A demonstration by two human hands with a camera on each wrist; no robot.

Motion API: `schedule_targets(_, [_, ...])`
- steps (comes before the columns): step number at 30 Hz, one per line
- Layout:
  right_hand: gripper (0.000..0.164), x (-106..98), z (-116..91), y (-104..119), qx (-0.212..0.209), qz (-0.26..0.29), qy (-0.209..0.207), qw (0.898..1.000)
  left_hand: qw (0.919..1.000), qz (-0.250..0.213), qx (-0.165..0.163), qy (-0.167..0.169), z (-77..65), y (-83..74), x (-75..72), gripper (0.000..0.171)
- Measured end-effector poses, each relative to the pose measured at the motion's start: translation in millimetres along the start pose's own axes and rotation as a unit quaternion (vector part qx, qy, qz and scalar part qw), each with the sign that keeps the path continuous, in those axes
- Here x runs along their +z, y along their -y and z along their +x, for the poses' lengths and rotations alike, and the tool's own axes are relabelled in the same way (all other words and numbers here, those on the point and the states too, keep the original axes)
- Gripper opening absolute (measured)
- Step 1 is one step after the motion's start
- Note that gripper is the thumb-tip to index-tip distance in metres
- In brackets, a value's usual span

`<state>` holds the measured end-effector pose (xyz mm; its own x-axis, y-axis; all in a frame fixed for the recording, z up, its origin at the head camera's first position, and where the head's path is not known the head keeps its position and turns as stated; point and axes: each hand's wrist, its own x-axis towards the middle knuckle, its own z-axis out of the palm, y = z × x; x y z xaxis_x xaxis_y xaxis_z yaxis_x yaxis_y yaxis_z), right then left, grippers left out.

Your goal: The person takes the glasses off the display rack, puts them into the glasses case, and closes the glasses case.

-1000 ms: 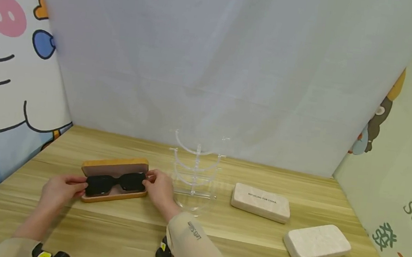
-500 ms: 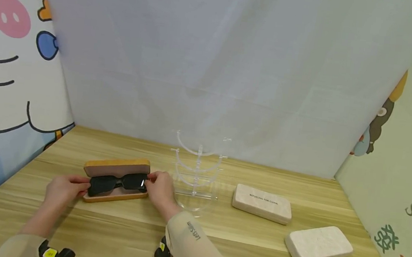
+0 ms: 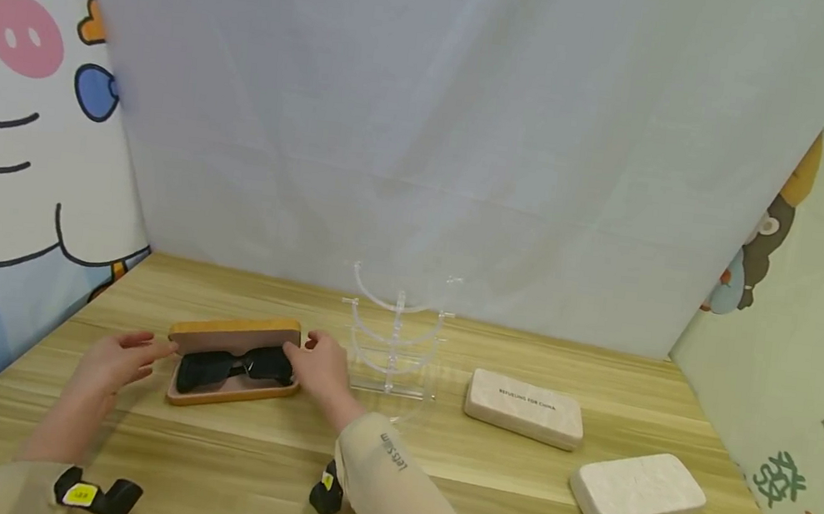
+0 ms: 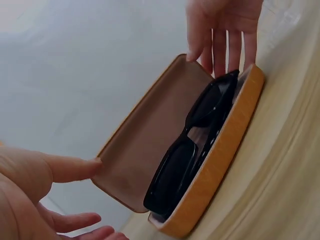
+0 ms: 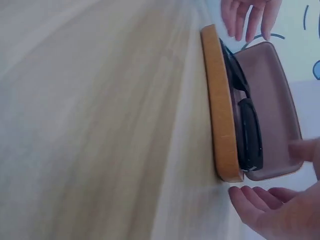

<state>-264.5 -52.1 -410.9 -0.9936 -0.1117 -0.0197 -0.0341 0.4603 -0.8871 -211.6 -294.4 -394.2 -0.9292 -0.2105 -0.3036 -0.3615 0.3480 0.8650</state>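
Note:
Black sunglasses point(image 3: 204, 371) lie folded, lenses up, inside an orange glasses case point(image 3: 235, 397) with a mauve lining. The case's lid point(image 4: 135, 140) leans back, raised. My left hand point(image 3: 110, 361) is at the case's left end; in the left wrist view a straight digit touches the lid's corner and the other fingers spread loosely below. At the opposite end, my right hand point(image 3: 322, 371) has its thumb point(image 5: 302, 150) at the lid, fingers extended past the case's end. Neither hand holds the sunglasses.
Right of the case stands a clear tiered eyewear stand point(image 3: 395, 341). Two pale cases lie farther right: a lettered one point(image 3: 524, 409) and a plain one point(image 3: 638, 492). A white cloth point(image 3: 424, 141) hangs behind the wooden table point(image 3: 246, 474), with printed cloths at both sides.
Both hands have let go of the sunglasses, which now rest lower in the case. The fingers have shifted up to the two ends of the lid.

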Motion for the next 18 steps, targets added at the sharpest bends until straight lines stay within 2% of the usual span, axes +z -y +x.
schedule_targets(3, [0.059,-1.3,0.1,2.3,0.015,0.015,0.024,0.999,0.9989,-0.014,-0.007,0.044,5.3,-1.2,-1.2,0.095])
schedule_targets(6, [0.06,-1.6,1.3,4.9,0.026,0.03,0.034,0.999,0.9979,-0.025,-0.015,0.059,10.9,0.6,-1.3,0.103])
schedule_targets(13, [0.056,-1.9,6.8,8.5,0.05,0.066,0.014,0.997,0.9974,-0.05,-0.04,0.034,12.6,-2.5,2.7,0.1])
schedule_targets(18, [0.052,-2.4,9.5,8.6,0.051,0.054,0.006,0.997,0.9977,-0.039,-0.046,0.03,9.6,-10.8,6.9,0.102])
